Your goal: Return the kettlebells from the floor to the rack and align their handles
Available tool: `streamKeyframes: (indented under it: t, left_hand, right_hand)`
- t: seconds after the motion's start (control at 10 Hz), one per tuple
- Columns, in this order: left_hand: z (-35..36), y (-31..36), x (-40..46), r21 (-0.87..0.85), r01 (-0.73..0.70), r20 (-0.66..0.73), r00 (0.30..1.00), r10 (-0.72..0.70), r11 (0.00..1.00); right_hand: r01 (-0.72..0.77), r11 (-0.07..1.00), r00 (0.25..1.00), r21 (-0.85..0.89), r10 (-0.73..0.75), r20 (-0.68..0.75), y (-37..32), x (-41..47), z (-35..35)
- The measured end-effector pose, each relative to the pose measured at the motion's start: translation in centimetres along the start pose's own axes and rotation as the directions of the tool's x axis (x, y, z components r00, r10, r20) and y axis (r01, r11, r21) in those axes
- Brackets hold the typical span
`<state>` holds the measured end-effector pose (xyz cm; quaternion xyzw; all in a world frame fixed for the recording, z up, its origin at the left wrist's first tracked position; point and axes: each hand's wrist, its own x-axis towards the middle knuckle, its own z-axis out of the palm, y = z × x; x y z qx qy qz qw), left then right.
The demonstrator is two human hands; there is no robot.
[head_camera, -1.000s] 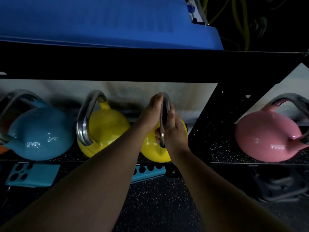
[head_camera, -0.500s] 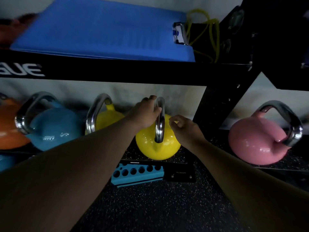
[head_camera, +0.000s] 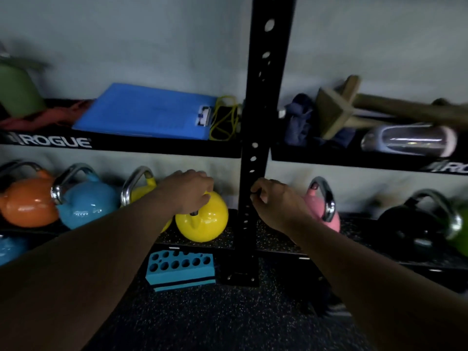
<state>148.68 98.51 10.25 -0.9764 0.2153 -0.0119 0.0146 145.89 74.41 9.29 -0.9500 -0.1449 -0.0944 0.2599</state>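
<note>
Head view: aligning step. Left hand (head_camera: 187, 191) clamped over handle of yellow kettlebell (head_camera: 202, 219), seated on lower rack shelf just left of black upright (head_camera: 255, 148). Right hand (head_camera: 276, 203) curled loosely, holding nothing, beside upright. Glossy, round, heavy. Next probably: twist handle parallel to neighbours, release.

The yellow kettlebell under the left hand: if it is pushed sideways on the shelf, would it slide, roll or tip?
The yellow kettlebell looks solid and is probably heavy for its size, so a light push may not move it. The speckled shelf looks rubbery, so it would likely grip rather than slide. The left hand covers its handle; pushing there might rock the round body.
</note>
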Motion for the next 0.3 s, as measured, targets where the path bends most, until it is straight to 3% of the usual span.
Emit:
streamKeyframes:
  t: [0.3]
  left_hand:
    - [-16.6, 10.4, -8.1, -0.131, 0.013, -0.084, 0.996, -0.024, 0.991]
  right_hand:
    - [0.077, 0.995, 0.994, -0.06, -0.081, -0.074, -7.0, -5.8, -17.6]
